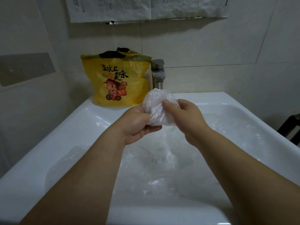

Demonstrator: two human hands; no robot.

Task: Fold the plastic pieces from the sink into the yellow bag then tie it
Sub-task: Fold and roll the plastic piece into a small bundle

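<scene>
A bunched piece of clear plastic is held above the white sink. My left hand grips its lower left side, and my right hand pinches its right side with thumb and fingers. More clear plastic pieces lie crumpled in the basin below my hands. The yellow bag, printed with black characters and a cartoon figure, stands upright on the back left rim of the sink with its top open and something dark inside.
A metal faucet stands behind the held plastic, just right of the bag. White tiled wall rises behind, with papers hung above. A dark object sits past the sink's right edge.
</scene>
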